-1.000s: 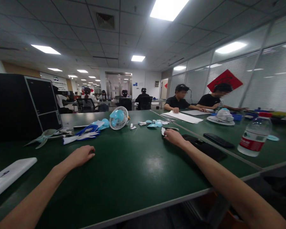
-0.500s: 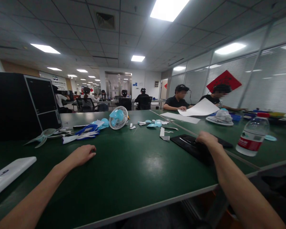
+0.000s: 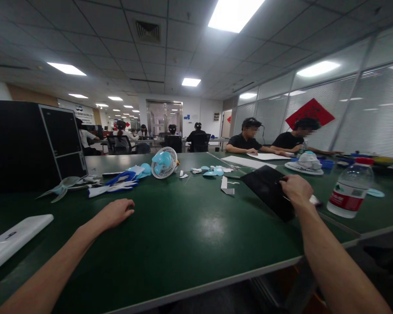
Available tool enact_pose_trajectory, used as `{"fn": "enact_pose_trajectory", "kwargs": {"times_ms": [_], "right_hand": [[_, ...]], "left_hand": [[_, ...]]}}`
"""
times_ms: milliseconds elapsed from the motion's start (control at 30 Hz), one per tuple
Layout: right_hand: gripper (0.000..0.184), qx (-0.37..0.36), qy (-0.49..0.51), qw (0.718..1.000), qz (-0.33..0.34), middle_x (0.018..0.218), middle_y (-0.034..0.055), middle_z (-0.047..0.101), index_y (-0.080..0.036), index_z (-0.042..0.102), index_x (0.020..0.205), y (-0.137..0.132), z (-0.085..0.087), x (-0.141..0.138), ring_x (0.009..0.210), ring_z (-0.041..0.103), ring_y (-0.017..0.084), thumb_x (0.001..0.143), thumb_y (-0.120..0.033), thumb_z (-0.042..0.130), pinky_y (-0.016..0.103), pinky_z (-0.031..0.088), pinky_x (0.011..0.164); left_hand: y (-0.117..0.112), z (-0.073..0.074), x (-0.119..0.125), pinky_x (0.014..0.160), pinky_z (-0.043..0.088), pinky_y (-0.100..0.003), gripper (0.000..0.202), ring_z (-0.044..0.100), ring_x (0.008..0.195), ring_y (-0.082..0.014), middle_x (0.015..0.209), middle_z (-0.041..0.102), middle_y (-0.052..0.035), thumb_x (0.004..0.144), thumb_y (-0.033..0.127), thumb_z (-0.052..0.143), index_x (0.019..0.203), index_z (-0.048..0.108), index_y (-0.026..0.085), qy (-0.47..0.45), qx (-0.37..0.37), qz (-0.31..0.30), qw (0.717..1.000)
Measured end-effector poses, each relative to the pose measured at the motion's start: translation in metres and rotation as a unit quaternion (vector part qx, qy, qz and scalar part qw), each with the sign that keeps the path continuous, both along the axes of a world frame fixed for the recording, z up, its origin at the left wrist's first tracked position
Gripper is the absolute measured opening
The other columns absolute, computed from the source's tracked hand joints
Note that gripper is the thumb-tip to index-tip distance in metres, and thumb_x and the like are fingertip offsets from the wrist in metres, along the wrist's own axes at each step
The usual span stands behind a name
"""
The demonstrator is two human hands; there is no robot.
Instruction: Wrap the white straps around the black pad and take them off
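Grip of the right hand (image 3: 296,190) is closed on the right-hand side of a flat black item (image 3: 265,188), which is tilted up over the worktop (image 3: 183,240) by its right edge; can't tell if its low end touches. Left hand (image 3: 113,213) rests unclenched on the worktop, well in from the near edge, white slab (image 3: 19,241) off to its left. Bent paper strip (image 3: 225,185) lies just left of the black item, bottle (image 3: 351,188) stands past the right edge, gloves (image 3: 113,187) and small fan (image 3: 164,163) sit toward the far edge.
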State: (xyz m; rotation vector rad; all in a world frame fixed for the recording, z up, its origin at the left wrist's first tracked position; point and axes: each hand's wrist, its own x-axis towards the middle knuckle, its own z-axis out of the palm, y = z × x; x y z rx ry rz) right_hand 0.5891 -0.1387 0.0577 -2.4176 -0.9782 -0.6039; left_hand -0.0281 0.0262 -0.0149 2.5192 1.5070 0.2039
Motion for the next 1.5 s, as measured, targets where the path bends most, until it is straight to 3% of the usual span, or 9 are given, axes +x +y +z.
{"fn": "enact_pose_trajectory", "kwargs": {"times_ms": [100, 233, 333, 433, 867, 1000, 1200, 1333, 1500], "right_hand": [[0.033, 0.05, -0.087, 0.995, 0.027, 0.103, 0.0155, 0.062, -0.016, 0.067, 0.102, 0.008, 0.007, -0.024, 0.089, 0.056, 0.025, 0.082, -0.034, 0.048, 0.033, 0.039, 0.071], [0.03, 0.048, -0.133, 0.969, 0.204, 0.104, 0.0092, 0.062, -0.017, 0.067, 0.101, 0.031, 0.01, -0.083, 0.085, 0.057, 0.021, 0.083, -0.034, 0.05, 0.029, 0.041, 0.076], [0.025, -0.006, -0.122, 0.914, 0.387, 0.102, 0.006, 0.063, -0.02, 0.067, 0.1, 0.05, 0.004, -0.138, 0.089, 0.058, 0.019, 0.083, -0.03, 0.051, 0.027, 0.041, 0.082], [0.024, -0.063, -0.111, 0.859, 0.496, 0.101, 0.0057, 0.063, -0.02, 0.068, 0.1, 0.068, -0.008, -0.191, 0.091, 0.058, 0.019, 0.083, -0.028, 0.053, 0.027, 0.041, 0.083], [0.026, -0.151, -0.057, 0.746, 0.646, 0.099, 0.0081, 0.064, -0.016, 0.068, 0.103, 0.108, -0.058, -0.325, 0.09, 0.058, 0.018, 0.082, -0.027, 0.058, 0.027, 0.042, 0.08], [0.031, -0.149, -0.045, 0.758, 0.633, 0.099, 0.0077, 0.064, -0.018, 0.065, 0.107, 0.109, -0.054, -0.318, 0.087, 0.059, 0.017, 0.084, -0.036, 0.056, 0.026, 0.043, 0.077], [0.037, -0.17, -0.088, 0.923, 0.334, 0.112, 0.0172, 0.057, -0.011, 0.059, 0.109, 0.113, -0.038, -0.225, 0.102, 0.056, 0.026, 0.083, -0.037, 0.055, 0.032, 0.043, 0.083], [0.045, -0.199, -0.07, 0.95, 0.231, 0.116, 0.0255, 0.054, -0.004, 0.056, 0.112, 0.108, -0.041, -0.165, 0.104, 0.055, 0.033, 0.08, -0.037, 0.059, 0.039, 0.045, 0.082], [0.029, -0.242, -0.036, 0.95, 0.196, 0.106, 0.0227, 0.062, -0.007, 0.065, 0.101, 0.11, -0.049, -0.144, 0.098, 0.061, 0.029, 0.083, -0.026, 0.052, 0.036, 0.047, 0.08]], "left_hand": [[0.001, 0.0, 0.002, 0.081, 0.048, -0.033, 0.041, 0.059, 0.098, -0.0226, 0.112, 0.062, -0.0079, 0.08, 0.044, 0.045, 0.111, 0.059, 0.022, -0.005, 0.002, -0.003, 1.0], [-0.003, 0.003, 0.007, 0.081, 0.048, -0.033, 0.041, 0.059, 0.098, -0.0225, 0.112, 0.062, -0.0079, 0.081, 0.044, 0.043, 0.111, 0.059, 0.021, -0.006, 0.014, -0.011, 1.0], [-0.01, 0.007, 0.011, 0.082, 0.047, -0.032, 0.041, 0.058, 0.1, -0.023, 0.112, 0.062, -0.0076, 0.082, 0.043, 0.042, 0.111, 0.059, 0.02, -0.009, 0.019, -0.012, 1.0], [-0.015, 0.009, 0.016, 0.082, 0.046, -0.032, 0.042, 0.058, 0.099, -0.0223, 0.112, 0.061, -0.0081, 0.082, 0.044, 0.041, 0.112, 0.059, 0.019, -0.018, 0.028, -0.02, 0.999], [-0.042, 0.012, 0.053, 0.102, 0.034, -0.04, 0.074, 0.042, 0.123, -0.0297, 0.134, 0.048, -0.014, 0.072, 0.063, 0.052, 0.128, 0.049, 0.014, -0.081, 0.04, -0.078, 0.993], [-0.043, 0.01, 0.052, 0.099, 0.036, -0.04, 0.078, 0.045, 0.12, -0.0302, 0.131, 0.05, -0.0125, 0.069, 0.067, 0.052, 0.128, 0.049, 0.016, -0.091, -0.005, -0.085, 0.992], [-0.04, 0.009, 0.049, 0.099, 0.037, -0.039, 0.086, 0.042, 0.122, -0.0305, 0.136, 0.045, -0.0116, 0.064, 0.069, 0.056, 0.132, 0.045, 0.018, -0.11, -0.057, -0.083, 0.989], [-0.035, 0.008, 0.048, 0.1, 0.035, -0.038, 0.082, 0.04, 0.125, -0.0296, 0.139, 0.043, -0.011, 0.068, 0.066, 0.055, 0.134, 0.043, 0.018, -0.115, -0.07, -0.076, 0.988], [-0.028, 0.003, 0.047, 0.101, 0.035, -0.039, 0.083, 0.04, 0.126, -0.0298, 0.14, 0.043, -0.011, 0.067, 0.066, 0.055, 0.134, 0.042, 0.019, -0.123, -0.067, -0.072, 0.988]]}}
